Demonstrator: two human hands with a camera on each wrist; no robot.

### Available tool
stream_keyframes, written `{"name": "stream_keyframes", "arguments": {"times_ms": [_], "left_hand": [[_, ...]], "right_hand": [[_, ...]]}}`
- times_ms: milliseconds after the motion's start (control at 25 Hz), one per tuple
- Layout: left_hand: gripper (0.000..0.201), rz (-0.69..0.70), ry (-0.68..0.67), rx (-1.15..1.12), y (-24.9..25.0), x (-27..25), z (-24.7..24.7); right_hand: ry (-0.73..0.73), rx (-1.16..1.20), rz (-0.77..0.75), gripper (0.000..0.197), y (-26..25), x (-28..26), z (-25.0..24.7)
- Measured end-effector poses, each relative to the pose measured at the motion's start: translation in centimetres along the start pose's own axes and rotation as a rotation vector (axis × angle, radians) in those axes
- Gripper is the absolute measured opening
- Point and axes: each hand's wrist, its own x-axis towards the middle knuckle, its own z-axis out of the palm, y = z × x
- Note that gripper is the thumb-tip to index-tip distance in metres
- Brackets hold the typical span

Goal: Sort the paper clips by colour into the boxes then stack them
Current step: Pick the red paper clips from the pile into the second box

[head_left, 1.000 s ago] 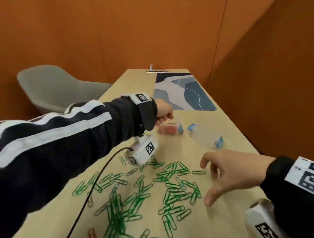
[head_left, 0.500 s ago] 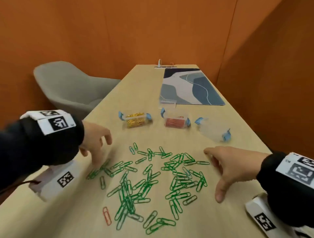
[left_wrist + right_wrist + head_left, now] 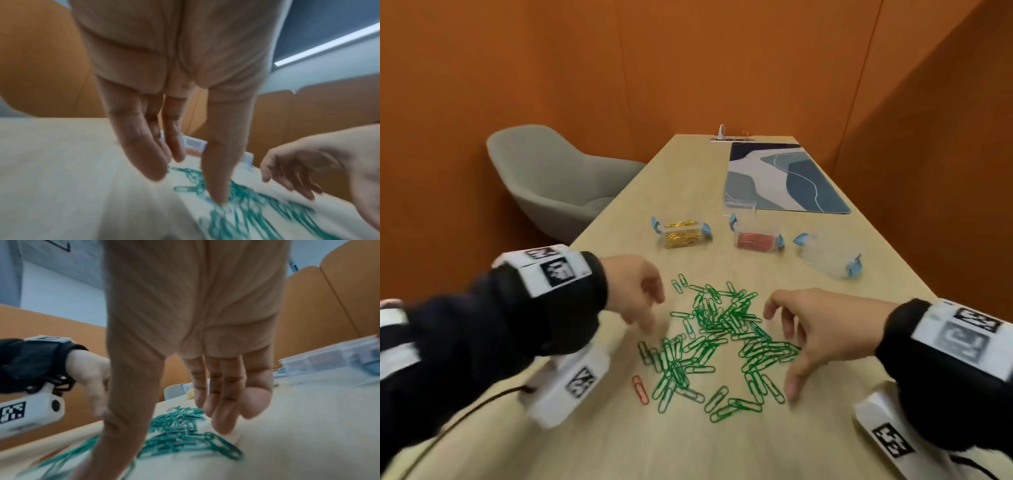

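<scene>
**Green paper clips bracketed by both hands on the table**

A heap of green paper clips (image 3: 717, 337) is spread on the light wooden table (image 3: 791, 445), in front of the person. The left hand (image 3: 635, 293) is placed at the heap's left edge with fingers extended downward and loosely parted; in the left wrist view the thumb tip (image 3: 218, 194) is seen touching the clips, and nothing is gripped. The right hand (image 3: 822, 329) is placed at the heap's right edge, fingers spread and relaxed, thumb pointing down to the table beside the clips; nothing is held.

A single red paper clip (image 3: 640, 389) is located just beside the lower-left edge of the heap, apart from the green ones.

Three clear boxes with blue latches are set in a row farther back on the table. The yellow-clip box (image 3: 683, 234) stands on the left, the red-clip box (image 3: 756, 240) in the middle, and a third clear box (image 3: 828, 257), whose contents cannot be made out, on the right. A clear lid (image 3: 739, 205) is seen just behind the red-clip box, at the near edge of a blue patterned mat (image 3: 784, 178). A grey chair (image 3: 551, 181) stands to the left of the table.
</scene>
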Motion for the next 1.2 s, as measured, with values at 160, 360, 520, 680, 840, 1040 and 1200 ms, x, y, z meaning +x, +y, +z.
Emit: {"name": "stream_keyframes", "arguments": {"times_ms": [160, 360, 520, 680, 840, 1040, 1200], "left_hand": [[0.035, 0.041, -0.236, 0.139, -2.6, -3.5, 2.3], [0.015, 0.18, -0.229, 0.024, -1.7, -2.3, 3.3], [0.012, 0.147, -0.342, 0.008, -0.5, -0.8, 1.7], [0.013, 0.234, 0.033, -0.341, 4.5, 4.8, -3.0], [0.011, 0.225, 0.203, -0.516, 10.9, 12.1, -4.1], [0.025, 0.23, 0.088, -0.243, 8.7, 12.6, -5.0], [0.031, 0.111, 0.003, 0.299, 1.5, 9.0, -3.0]], "right_hand": [[-0.069, -0.046, 0.049, 0.095, 1.0, -1.8, 0.7], [-0.014, 0.098, -0.098, 0.067, -1.8, 1.7, 1.8], [0.004, 0.074, -0.106, 0.076, -1.8, 2.7, 0.9], [-0.027, 0.042, -0.005, 0.119, 0.5, 2.4, -0.4], [-0.063, -0.033, -0.007, 0.132, 1.5, 3.0, -0.5], [-0.069, -0.108, -0.03, 0.107, 1.9, 3.7, -0.8], [-0.045, -0.108, -0.084, 0.103, 1.5, 4.3, -1.0]]}}
